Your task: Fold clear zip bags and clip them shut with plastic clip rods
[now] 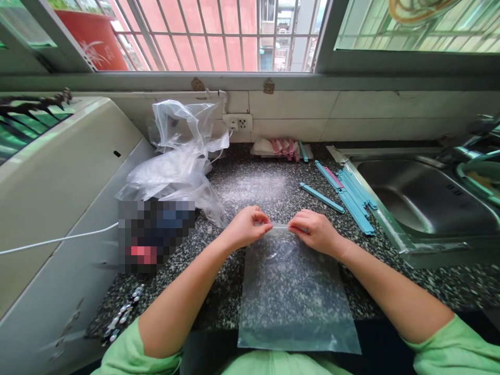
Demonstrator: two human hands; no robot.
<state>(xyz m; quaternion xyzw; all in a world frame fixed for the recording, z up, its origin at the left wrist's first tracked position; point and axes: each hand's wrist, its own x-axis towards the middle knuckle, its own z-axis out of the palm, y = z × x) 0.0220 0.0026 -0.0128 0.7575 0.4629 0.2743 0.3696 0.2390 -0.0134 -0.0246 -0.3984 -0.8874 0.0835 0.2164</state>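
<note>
A clear plastic bag (292, 297) lies flat on the speckled counter, its lower end hanging past the front edge toward my body. My left hand (250, 226) pinches the far edge of the bag on the left. On the right, my right hand (314, 229) pinches the same edge, with a short strip of it stretched between the two hands. A single blue bag-sealing clip (322, 198) lies just beyond my right hand. Farther right is a loose pile of blue sealing clips (353, 195), with a pink clip (334, 177) among them.
Crumpled clear plastic bags (175, 166) are heaped at the back left. Below them is a blurred-out device (156, 234) with a white cable. Clipped small packets (281, 148) rest by the wall. A metal sink (425, 192) is at right; a white appliance (78, 208) borders the left.
</note>
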